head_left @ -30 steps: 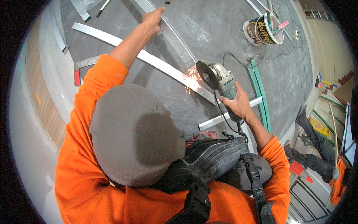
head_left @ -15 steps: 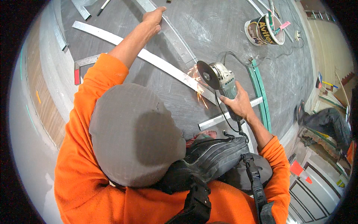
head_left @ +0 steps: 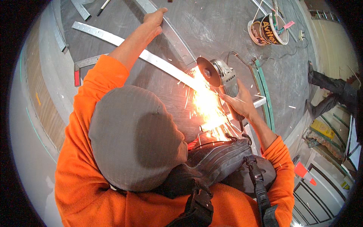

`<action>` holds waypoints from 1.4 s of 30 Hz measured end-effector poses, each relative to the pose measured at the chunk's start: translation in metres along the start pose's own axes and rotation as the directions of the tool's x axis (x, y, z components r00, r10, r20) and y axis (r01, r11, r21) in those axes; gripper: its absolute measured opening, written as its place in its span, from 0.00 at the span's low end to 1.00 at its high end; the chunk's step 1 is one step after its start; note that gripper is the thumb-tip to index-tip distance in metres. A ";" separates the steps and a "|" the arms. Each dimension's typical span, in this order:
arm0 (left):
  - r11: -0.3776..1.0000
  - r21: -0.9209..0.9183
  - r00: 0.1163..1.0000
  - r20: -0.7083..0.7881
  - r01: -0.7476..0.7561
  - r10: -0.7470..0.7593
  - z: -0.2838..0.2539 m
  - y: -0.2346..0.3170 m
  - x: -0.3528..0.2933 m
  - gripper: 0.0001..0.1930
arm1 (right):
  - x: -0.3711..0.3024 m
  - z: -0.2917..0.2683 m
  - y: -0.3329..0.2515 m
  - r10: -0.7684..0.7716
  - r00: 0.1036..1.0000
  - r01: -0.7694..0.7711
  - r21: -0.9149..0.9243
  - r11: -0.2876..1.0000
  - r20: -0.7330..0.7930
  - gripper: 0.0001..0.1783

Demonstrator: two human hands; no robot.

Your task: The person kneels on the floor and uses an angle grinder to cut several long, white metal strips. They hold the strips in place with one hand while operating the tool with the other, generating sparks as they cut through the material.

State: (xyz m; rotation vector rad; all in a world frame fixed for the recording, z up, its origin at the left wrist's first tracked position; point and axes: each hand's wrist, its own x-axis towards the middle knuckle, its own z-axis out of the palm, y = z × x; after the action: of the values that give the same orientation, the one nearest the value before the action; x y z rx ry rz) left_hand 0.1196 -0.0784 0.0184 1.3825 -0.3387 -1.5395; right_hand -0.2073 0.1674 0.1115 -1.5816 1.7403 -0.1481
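My right hand [head_left: 242, 100] is wrapped round the body of an angle grinder [head_left: 225, 73], its dark disc facing left. The disc's edge meets the near end of a metal channel [head_left: 177, 46]. From there a bright stream of sparks [head_left: 208, 100] pours down toward my knees, washing out what lies behind it. Farther up, my left hand [head_left: 153, 22] is closed on the same channel, the arm stretched forward. A second pale metal channel [head_left: 100, 36] lies on the floor beneath my left forearm, its near end lost in the glare.
A paint bucket [head_left: 259, 34] with tools in it stands at the far right. A power cord [head_left: 238, 56] trails across the floor. Green metal strips [head_left: 264, 94] lie right of the grinder, a carpenter's square [head_left: 85, 62] at left. Another person's legs [head_left: 329, 89] are at the right.
The few sparks have grown into a thick, bright stream. The grinder has shifted slightly left and up. At the right, the other person has moved from crouching to upright, legs apart.
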 end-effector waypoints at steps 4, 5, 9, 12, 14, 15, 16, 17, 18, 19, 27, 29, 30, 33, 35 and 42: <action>1.000 0.023 0.996 -0.094 -0.006 0.008 0.003 -0.004 0.005 0.33 | -0.001 0.003 -0.003 0.011 0.999 -0.015 -0.079 0.997 -0.050 0.51; 1.000 0.018 0.997 -0.074 -0.006 0.008 0.003 -0.004 0.005 0.33 | -0.001 0.003 -0.005 0.012 0.998 -0.020 -0.112 0.993 -0.069 0.52; 1.000 0.008 1.000 -0.023 -0.012 0.013 0.003 -0.007 0.004 0.34 | 0.005 0.002 0.013 -0.066 0.998 0.065 -0.053 0.997 -0.020 0.54; 1.000 -0.013 1.000 -0.020 -0.021 0.020 0.007 -0.008 0.000 0.35 | 0.006 0.002 0.015 0.004 1.000 -0.003 -0.068 0.998 0.010 0.53; 1.000 -0.015 1.000 -0.017 -0.016 0.016 0.007 -0.007 0.000 0.35 | 0.004 0.000 0.007 0.017 1.000 -0.016 -0.050 0.999 0.019 0.53; 1.000 -0.007 1.000 -0.016 -0.012 0.012 0.005 -0.006 0.003 0.35 | 0.003 -0.001 0.003 0.021 1.000 -0.020 -0.069 0.997 0.013 0.51; 1.000 0.001 1.000 -0.014 -0.008 0.008 0.002 -0.006 0.005 0.35 | 0.003 -0.002 -0.001 0.026 1.000 -0.026 -0.088 0.996 0.007 0.50; 0.999 -0.021 0.999 -0.016 -0.034 0.033 0.000 -0.008 0.007 0.34 | 0.002 -0.002 -0.004 0.032 0.999 -0.031 -0.107 0.994 0.000 0.49; 0.997 -0.044 0.998 -0.009 -0.055 0.055 0.000 -0.010 0.008 0.32 | 0.001 0.000 0.001 -0.028 1.000 0.028 -0.041 0.999 -0.011 0.48; 0.994 -0.069 0.997 -0.007 -0.080 0.080 -0.001 -0.011 0.010 0.30 | 0.001 0.001 0.009 -0.093 0.995 0.093 0.025 0.995 -0.024 0.46; 0.908 -0.408 0.950 0.309 0.090 0.045 -0.010 0.000 0.019 0.15 | -0.017 -0.002 0.013 -0.123 0.988 0.141 0.207 0.968 -0.097 0.39; 0.873 -0.468 0.960 0.281 0.139 -0.002 -0.010 0.000 0.020 0.17 | -0.018 -0.003 0.011 -0.099 0.994 0.108 0.217 0.970 -0.051 0.40; 0.877 -0.462 0.954 0.298 0.133 0.012 -0.012 -0.001 0.023 0.17 | -0.018 -0.003 0.010 -0.090 0.996 0.094 0.222 0.971 -0.025 0.40; 0.876 -0.461 0.932 0.361 0.140 0.041 -0.016 0.001 0.033 0.17 | -0.019 -0.002 0.002 -0.127 0.991 0.134 0.164 0.977 -0.048 0.40; 0.857 -0.483 0.909 0.416 0.180 0.043 -0.018 0.001 0.038 0.17 | -0.018 -0.003 -0.004 -0.107 0.994 0.109 0.122 0.987 -0.020 0.41; 0.870 -0.463 0.920 0.391 0.172 0.026 -0.014 -0.001 0.036 0.17 | -0.017 -0.007 -0.009 -0.049 0.999 0.049 0.104 0.993 0.001 0.43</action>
State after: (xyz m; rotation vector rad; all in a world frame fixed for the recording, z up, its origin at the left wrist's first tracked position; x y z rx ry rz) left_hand 0.1371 -0.1008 -0.0076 0.6949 -0.1130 -1.8093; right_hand -0.2047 0.1774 0.1289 -1.5483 1.6647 -0.2552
